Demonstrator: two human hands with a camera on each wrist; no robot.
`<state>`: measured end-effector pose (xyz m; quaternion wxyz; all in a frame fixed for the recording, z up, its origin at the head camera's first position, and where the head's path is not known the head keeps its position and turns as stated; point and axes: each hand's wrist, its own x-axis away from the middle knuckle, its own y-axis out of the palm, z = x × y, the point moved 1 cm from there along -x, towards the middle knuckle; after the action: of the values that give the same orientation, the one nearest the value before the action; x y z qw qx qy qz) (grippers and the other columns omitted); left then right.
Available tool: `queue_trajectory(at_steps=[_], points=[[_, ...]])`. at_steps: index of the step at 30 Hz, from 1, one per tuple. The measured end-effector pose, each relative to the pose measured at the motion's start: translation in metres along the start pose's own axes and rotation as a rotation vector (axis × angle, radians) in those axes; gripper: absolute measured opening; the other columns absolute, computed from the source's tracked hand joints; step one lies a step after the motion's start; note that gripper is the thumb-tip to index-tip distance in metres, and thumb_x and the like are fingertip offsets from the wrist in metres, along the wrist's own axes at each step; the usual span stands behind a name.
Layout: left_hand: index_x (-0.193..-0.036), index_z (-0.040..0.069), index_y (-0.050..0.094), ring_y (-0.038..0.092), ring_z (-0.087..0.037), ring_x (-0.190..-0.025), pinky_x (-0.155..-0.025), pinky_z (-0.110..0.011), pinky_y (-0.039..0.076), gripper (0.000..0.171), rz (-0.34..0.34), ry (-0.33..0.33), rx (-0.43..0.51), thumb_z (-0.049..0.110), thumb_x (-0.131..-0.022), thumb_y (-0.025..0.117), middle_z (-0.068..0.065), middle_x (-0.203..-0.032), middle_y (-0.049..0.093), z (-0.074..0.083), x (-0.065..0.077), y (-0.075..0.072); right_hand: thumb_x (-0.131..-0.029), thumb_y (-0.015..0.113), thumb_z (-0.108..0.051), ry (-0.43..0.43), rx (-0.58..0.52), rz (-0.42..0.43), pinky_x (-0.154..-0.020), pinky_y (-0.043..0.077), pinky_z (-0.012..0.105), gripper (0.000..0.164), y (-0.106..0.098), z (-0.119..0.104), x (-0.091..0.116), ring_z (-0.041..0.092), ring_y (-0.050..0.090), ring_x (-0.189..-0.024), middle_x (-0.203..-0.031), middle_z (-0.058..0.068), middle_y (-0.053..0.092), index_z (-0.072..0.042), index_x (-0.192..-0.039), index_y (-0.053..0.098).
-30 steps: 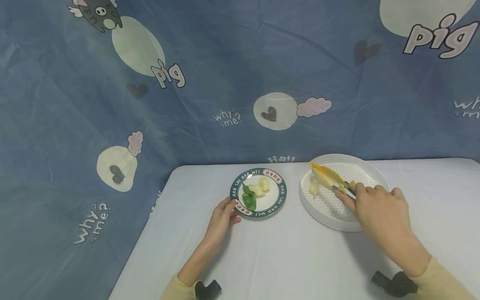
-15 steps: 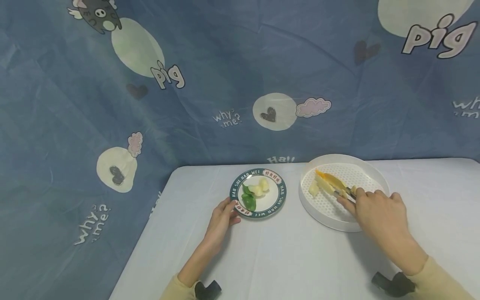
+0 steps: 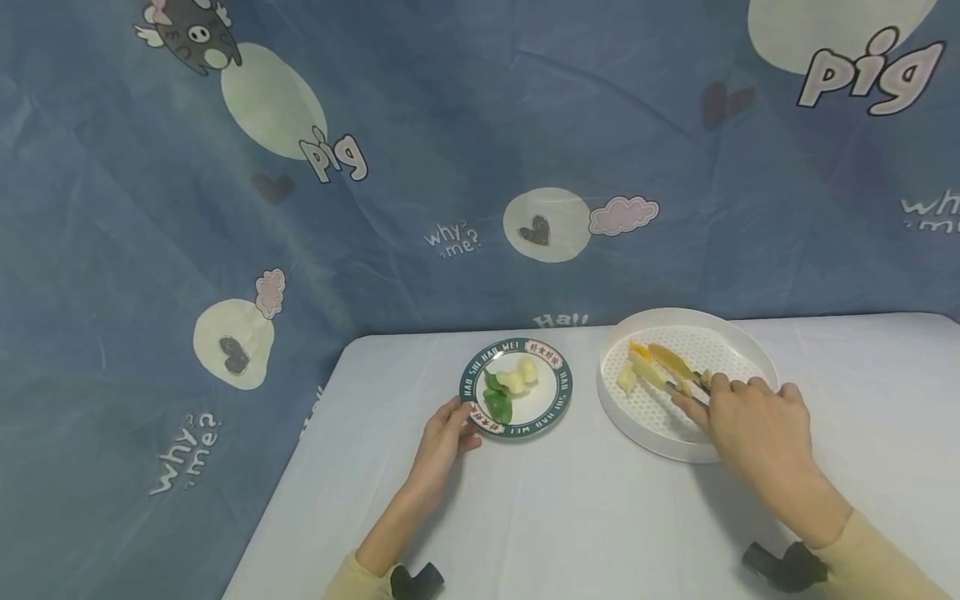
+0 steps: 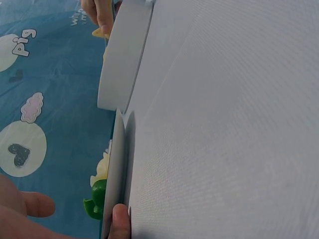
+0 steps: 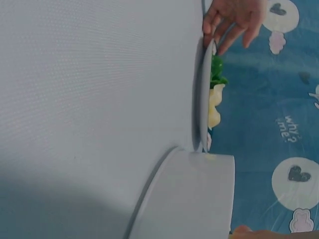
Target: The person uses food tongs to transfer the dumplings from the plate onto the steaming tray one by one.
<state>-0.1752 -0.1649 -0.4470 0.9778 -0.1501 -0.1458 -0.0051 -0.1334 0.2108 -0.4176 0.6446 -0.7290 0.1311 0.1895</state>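
My right hand (image 3: pixel 761 425) holds a pair of tongs (image 3: pixel 673 362) with yellow tips and grey metal arms. The tips point down into a round white tray (image 3: pixel 652 437) with a perforated bottom. Pale clove-like pieces (image 3: pixel 627 377) lie in the tray close to the tips, and an orange bit shows at the far end. My left hand (image 3: pixel 441 446) holds the near-left rim of a small green-rimmed plate (image 3: pixel 557 408), fingers above and below the edge. On that plate sit a glossy green piece (image 3: pixel 498 403) and several pale cloves (image 3: pixel 517 379).
A white-covered table (image 3: pixel 570 517) bears both plate and tray, set side by side toward the far edge. Behind it hangs a blue printed curtain (image 3: pixel 405 167). Dark camera mounts (image 3: pixel 786 568) are strapped at both wrists.
The tongs' tips have dropped lower into the tray and shifted slightly right, and their arms have parted a little since half a second ago. My left hand and the plate stay put.
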Motion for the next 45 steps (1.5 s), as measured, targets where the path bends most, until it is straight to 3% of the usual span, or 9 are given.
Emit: queue_trajectory(at_steps=[8,12,16,19,23,30,37,42,45], points=[[-0.167,-0.009,0.023,0.066,-0.03,-0.127,-0.115,-0.043,0.058,0.074,0.007,0.005,-0.008,0.04,-0.114,0.042,-0.026,-0.156,0.051,-0.001,0.0,0.0,-0.093,0.077,-0.049,0.012,-0.002,0.02,-0.052,0.032,0.043,0.055,-0.005,0.0,-0.001,0.036,0.056,-0.057,-0.056,0.014,0.05,0.002,-0.078,0.061],[-0.166,-0.01,0.023,0.065,-0.031,-0.129,-0.114,-0.043,0.059,0.074,0.002,0.007,0.016,0.039,-0.114,0.042,-0.027,-0.156,0.05,0.0,0.0,0.0,-0.097,0.07,-0.053,-0.002,-0.004,0.082,-0.052,0.03,0.042,0.059,-0.01,-0.003,-0.001,0.036,0.054,-0.056,-0.053,0.012,0.046,0.0,-0.075,0.058],[-0.166,-0.009,0.023,0.064,-0.034,-0.132,-0.114,-0.043,0.059,0.074,-0.001,0.009,0.026,0.038,-0.113,0.042,-0.027,-0.158,0.049,0.0,0.0,0.0,-0.106,0.04,-0.074,-0.041,-0.006,0.179,-0.051,0.031,0.042,0.084,-0.015,-0.01,-0.001,0.038,0.055,-0.056,-0.051,0.011,0.044,0.001,-0.077,0.062],[-0.166,-0.009,0.023,0.064,-0.034,-0.133,-0.114,-0.041,0.059,0.074,-0.001,0.013,0.016,0.039,-0.114,0.042,-0.027,-0.159,0.048,-0.001,0.001,0.0,-0.105,0.011,-0.082,-0.062,-0.007,0.214,-0.051,0.033,0.044,0.104,-0.019,-0.018,-0.001,0.039,0.058,-0.058,-0.051,0.011,0.045,0.003,-0.081,0.066],[-0.166,-0.009,0.023,0.064,-0.033,-0.133,-0.113,-0.04,0.06,0.074,0.003,0.015,0.01,0.039,-0.114,0.043,-0.027,-0.16,0.048,-0.003,0.0,0.0,-0.103,0.001,-0.082,-0.092,0.003,0.238,-0.052,0.034,0.045,0.109,-0.023,-0.03,-0.002,0.038,0.059,-0.058,-0.05,0.011,0.045,0.003,-0.08,0.067],[-0.166,-0.009,0.023,0.066,-0.031,-0.13,-0.113,-0.04,0.06,0.074,0.006,0.016,0.005,0.04,-0.114,0.043,-0.026,-0.159,0.049,-0.003,-0.001,0.0,-0.109,0.01,-0.076,-0.189,0.018,0.358,-0.05,0.029,0.039,0.099,-0.027,-0.056,-0.001,0.034,0.054,-0.052,-0.049,0.01,0.042,0.0,-0.072,0.062],[-0.166,-0.009,0.024,0.066,-0.032,-0.131,-0.111,-0.037,0.061,0.073,0.007,0.021,0.005,0.038,-0.114,0.043,-0.027,-0.159,0.049,-0.004,-0.002,-0.001,-0.109,0.009,-0.075,-0.232,-0.001,0.265,-0.052,0.028,0.035,0.097,-0.021,-0.081,0.002,0.028,0.054,-0.055,-0.055,0.005,0.051,-0.003,-0.083,0.069],[-0.166,-0.009,0.024,0.065,-0.033,-0.132,-0.109,-0.037,0.062,0.073,0.003,0.023,0.013,0.039,-0.114,0.044,-0.027,-0.158,0.049,-0.004,0.0,-0.001,-0.101,0.054,-0.07,-0.223,-0.004,0.096,-0.061,0.047,0.041,0.069,-0.017,-0.096,0.006,0.026,0.064,-0.066,-0.063,0.005,0.062,-0.005,-0.093,0.075],[-0.166,-0.009,0.024,0.065,-0.033,-0.132,-0.109,-0.038,0.062,0.073,0.006,0.024,0.02,0.039,-0.114,0.044,-0.027,-0.159,0.049,-0.004,0.001,-0.001,-0.093,0.069,-0.066,-0.207,0.004,0.012,-0.066,0.051,0.044,0.06,-0.013,-0.103,0.006,0.026,0.065,-0.069,-0.067,0.004,0.064,-0.006,-0.097,0.075]])
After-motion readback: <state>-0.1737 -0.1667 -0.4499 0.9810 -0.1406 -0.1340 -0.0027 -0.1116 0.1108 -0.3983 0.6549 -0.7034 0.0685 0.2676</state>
